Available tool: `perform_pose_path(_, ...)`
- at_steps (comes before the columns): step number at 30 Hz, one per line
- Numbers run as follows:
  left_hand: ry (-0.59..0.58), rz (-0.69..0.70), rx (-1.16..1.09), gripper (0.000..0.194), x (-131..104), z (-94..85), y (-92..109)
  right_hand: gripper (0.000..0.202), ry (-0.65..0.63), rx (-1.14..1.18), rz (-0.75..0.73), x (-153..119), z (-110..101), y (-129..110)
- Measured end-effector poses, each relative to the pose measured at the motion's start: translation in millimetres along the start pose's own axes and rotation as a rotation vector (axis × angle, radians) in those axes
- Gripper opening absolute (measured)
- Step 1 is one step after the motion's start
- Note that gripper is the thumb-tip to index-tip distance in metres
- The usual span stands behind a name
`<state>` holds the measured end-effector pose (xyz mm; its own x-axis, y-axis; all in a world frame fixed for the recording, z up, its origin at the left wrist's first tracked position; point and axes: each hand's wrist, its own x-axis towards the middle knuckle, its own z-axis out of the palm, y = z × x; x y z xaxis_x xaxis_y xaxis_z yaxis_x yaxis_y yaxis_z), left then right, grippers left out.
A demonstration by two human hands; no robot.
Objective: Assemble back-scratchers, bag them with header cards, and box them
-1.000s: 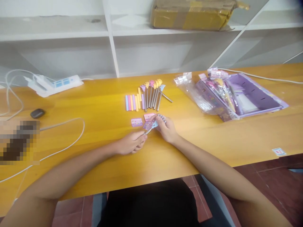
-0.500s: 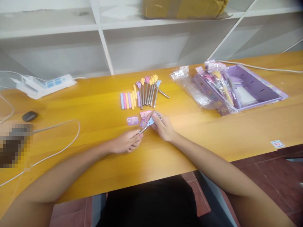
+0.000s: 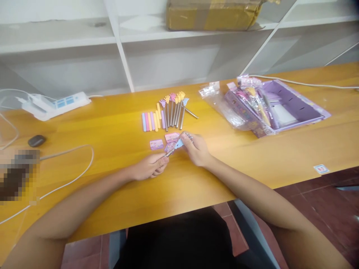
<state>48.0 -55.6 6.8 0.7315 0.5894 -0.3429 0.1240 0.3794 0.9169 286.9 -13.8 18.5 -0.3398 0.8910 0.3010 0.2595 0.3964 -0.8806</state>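
Note:
Between my hands is a back scratcher with a light-blue hand-shaped head (image 3: 178, 144) and a metal rod. My left hand (image 3: 151, 165) is closed around the rod. My right hand (image 3: 195, 148) pinches the blue head between thumb and fingers. Beyond them lie several metal back scratchers (image 3: 174, 114) with purple, yellow, pink and blue heads, fanned side by side. To their left is a row of pastel handle sleeves (image 3: 150, 121). Small printed cards, one purple (image 3: 156, 144) and one pink (image 3: 171, 137), lie just past my hands; another is partly covered.
A purple box (image 3: 297, 106) with wrapped items and clear plastic bags (image 3: 221, 104) stands at the right. A white power strip (image 3: 60, 104), a black mouse-like object (image 3: 36, 141) and a white cable (image 3: 84, 173) lie on the left. A cardboard box (image 3: 213, 15) rests on the shelf above.
The camera view has shifted slightly. Both hands keep their grip on the blue-headed back scratcher, with hardly any movement between them.

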Motion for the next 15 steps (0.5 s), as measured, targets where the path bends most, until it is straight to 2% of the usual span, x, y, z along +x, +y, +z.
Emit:
perform_pose_path(3,0.003,0.020,0.052,0.052,1.0,-2.8,2.5,0.071,0.061,-0.056,0.045,1.1,-20.7,-10.0)
perform_pose_path(5,0.007,0.014,0.097,0.053,0.2,-2.8,4.5,0.071,0.187,-0.047,0.069,3.1,-46.2,-8.8)
perform_pose_path(8,0.022,0.011,0.204,0.053,-1.3,-0.8,8.2,0.064,0.426,0.051,0.105,7.4,-103.6,-0.1)
perform_pose_path(10,0.034,0.017,0.314,0.052,-1.3,1.2,11.5,0.060,0.471,0.075,0.206,8.5,-148.3,6.9)
perform_pose_path(12,0.044,0.033,0.460,0.051,-0.4,3.4,15.5,0.058,0.591,0.004,0.271,6.1,-190.8,12.1)
perform_pose_path(15,0.058,0.061,0.681,0.050,0.7,6.0,20.9,0.061,0.699,-0.131,0.253,-6.0,-243.9,6.9)
